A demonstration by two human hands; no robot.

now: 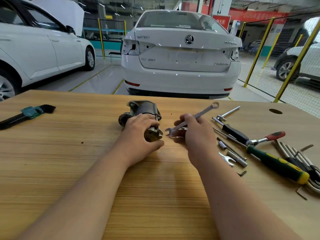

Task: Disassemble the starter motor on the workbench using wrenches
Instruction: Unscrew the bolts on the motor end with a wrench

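The grey metal starter motor [143, 110] lies on the wooden workbench [69, 153], its rear end pointing toward me. My left hand [140, 135] grips the motor's body from the left, thumb below it and fingers over the top. My right hand [192, 135] holds a silver combination wrench [204, 112] by its shaft. The wrench's open jaw sits just right of the motor's rear end, close to a bolt there, and its ring end points up and away to the right. My right fingers hide part of the shaft.
A green-clipped hex key set [29, 114] lies at the far left. To the right lie a T-handle socket tool [226, 115], a red-handled ratchet [266, 138], a green and yellow screwdriver [278, 164], sockets, extensions and more hex keys [294, 156]. A round hole [275, 111] is in the bench's far right.
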